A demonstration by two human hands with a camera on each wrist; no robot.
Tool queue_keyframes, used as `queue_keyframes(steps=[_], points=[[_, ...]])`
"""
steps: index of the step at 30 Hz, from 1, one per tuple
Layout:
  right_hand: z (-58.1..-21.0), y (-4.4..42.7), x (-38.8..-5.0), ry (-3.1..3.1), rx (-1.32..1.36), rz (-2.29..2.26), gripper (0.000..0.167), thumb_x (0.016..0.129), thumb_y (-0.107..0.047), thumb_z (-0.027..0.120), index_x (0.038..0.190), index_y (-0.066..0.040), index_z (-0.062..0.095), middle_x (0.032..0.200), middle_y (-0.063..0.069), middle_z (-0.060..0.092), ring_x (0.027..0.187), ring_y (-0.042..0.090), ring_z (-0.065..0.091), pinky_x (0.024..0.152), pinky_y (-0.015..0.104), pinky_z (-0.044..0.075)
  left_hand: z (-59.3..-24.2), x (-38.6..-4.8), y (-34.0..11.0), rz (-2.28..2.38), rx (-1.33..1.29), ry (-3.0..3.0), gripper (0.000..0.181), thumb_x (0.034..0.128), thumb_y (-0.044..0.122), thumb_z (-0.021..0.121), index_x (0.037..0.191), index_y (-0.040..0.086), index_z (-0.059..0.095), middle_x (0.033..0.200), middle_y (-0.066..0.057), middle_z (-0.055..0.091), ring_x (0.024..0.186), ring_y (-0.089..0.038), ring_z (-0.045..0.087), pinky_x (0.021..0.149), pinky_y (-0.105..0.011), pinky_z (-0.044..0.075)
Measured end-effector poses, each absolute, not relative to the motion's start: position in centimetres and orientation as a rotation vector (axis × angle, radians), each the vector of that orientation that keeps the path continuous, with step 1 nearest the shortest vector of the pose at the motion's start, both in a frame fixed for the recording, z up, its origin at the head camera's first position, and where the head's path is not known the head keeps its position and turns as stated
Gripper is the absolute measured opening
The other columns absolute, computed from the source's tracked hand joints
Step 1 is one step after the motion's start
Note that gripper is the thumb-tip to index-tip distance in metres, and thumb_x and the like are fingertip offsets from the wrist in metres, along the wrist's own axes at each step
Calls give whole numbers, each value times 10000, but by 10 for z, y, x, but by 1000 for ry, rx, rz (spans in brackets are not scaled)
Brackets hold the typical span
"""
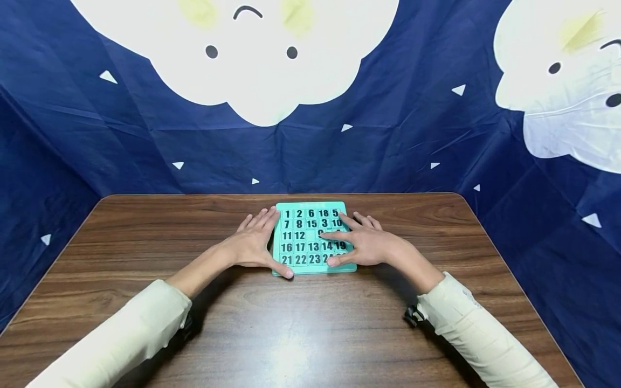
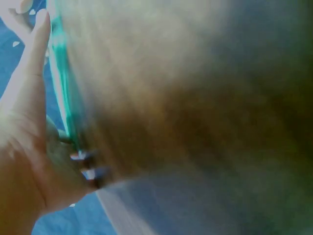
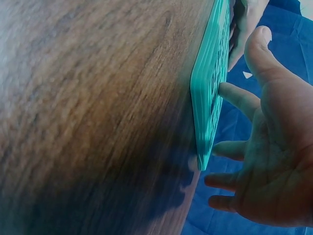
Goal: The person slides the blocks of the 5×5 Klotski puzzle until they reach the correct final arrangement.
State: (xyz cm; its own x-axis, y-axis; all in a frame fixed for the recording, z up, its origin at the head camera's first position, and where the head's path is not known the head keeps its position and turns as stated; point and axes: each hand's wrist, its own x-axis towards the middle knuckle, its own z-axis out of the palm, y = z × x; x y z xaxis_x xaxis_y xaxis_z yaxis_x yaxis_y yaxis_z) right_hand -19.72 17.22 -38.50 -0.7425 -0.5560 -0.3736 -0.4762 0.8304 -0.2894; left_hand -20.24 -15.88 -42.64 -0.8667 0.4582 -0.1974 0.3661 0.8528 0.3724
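Observation:
A flat turquoise board (image 1: 314,268) with black-numbered square tiles lies on the table; one cell right of the 12 holds no tile. The left hand (image 1: 252,245) is spread along the board's left side, its thumb at the lower left corner. Over the right part, the right hand (image 1: 371,245) has its index finger on a tile in the middle row, partly hiding the numbers there. In the right wrist view the right hand (image 3: 281,142) has its fingers apart, its index fingertip at the board (image 3: 199,98). The left wrist view shows the left hand (image 2: 29,147) beside the board's edge (image 2: 61,78).
The brown wooden table (image 1: 271,334) extends around the board. Behind it hangs a dark blue cloth (image 1: 310,156) with white clouds and small triangles. Both forearms, in pale sleeves, reach in from the near side.

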Motion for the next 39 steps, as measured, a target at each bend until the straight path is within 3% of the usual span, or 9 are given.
queue_keyframes(steps=[7,13,17,27,34,39], points=[[-383,171,-197,2551,-749,-225,769,1053,-764,605,1740,-473,418,1918,169,56,1759,545,14,1384,799,39,-412,-213,-163,328,655,2728,1663,630,930,891,1819,51,129,1920,-148,78,1779,-425,146,1405,-724,194],[-384,172,-198,2539,-748,-222,768,1061,-754,600,1746,-464,410,1918,169,57,1757,551,20,1384,799,46,-407,-218,-160,48,751,2777,1688,606,1063,754,1795,1,200,1897,-179,160,1796,-341,106,1470,-555,66],[-384,172,-198,2529,-738,-226,769,1063,-746,604,1749,-460,406,1917,172,53,1756,553,12,1385,796,39,-408,-219,-158,9,783,2784,1701,601,1082,729,1779,-35,222,1884,-208,186,1793,-351,122,1474,-524,50],[-383,172,-198,2537,-744,-220,773,1055,-754,611,1744,-461,417,1916,175,55,1754,559,10,1384,798,36,-408,-220,-158,84,750,2739,1702,631,1031,783,1781,-59,162,1884,-247,127,1781,-410,128,1468,-549,103],[-383,171,-199,2527,-738,-216,782,1059,-751,608,1753,-459,396,1917,172,45,1757,551,11,1388,794,38,-409,-218,-159,227,690,2704,1723,618,956,876,1783,-62,118,1894,-242,64,1776,-434,134,1438,-633,182],[-383,171,-200,2522,-741,-232,787,1060,-742,618,1754,-438,406,1913,189,59,1747,577,29,1375,812,51,-410,-218,-159,258,702,2751,1678,614,930,900,1780,-52,199,1886,-242,156,1750,-477,216,1423,-646,229]])
